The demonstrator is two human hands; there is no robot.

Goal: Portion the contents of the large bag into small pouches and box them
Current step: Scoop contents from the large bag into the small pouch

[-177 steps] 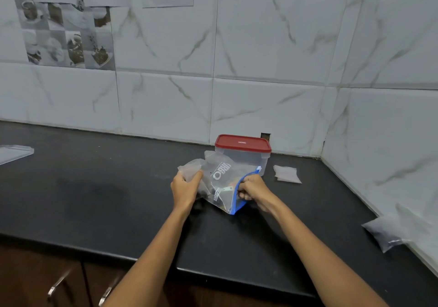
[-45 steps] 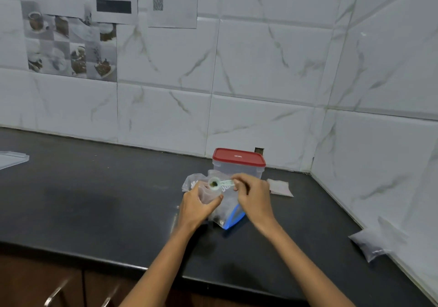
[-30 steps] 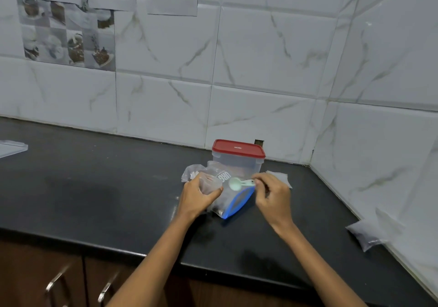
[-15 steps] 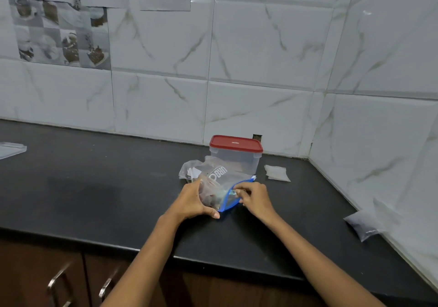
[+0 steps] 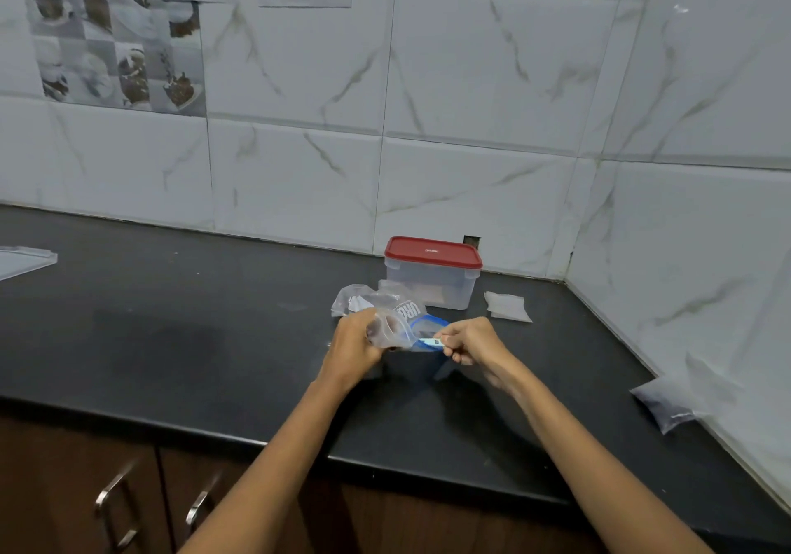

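A large clear zip bag (image 5: 406, 311) with a blue mouth lies on the black counter (image 5: 171, 339), dark contents inside. My left hand (image 5: 353, 346) grips a small clear pouch (image 5: 387, 331) beside the bag's mouth. My right hand (image 5: 468, 339) pinches the handle of a pale green scoop (image 5: 432, 342) whose bowl is inside the bag's blue opening. Behind them stands a clear box with a red lid (image 5: 432, 271), closed.
A filled small pouch (image 5: 507, 306) lies right of the box. Another pouch (image 5: 667, 401) leans at the right wall. A clear flat sheet (image 5: 23, 259) sits at the far left. Cabinet doors with handles (image 5: 113, 498) are below the counter edge.
My right hand lifted the scoop out over the small pouch, then brought it back down into the large bag's mouth. My left hand has kept hold of the small pouch.
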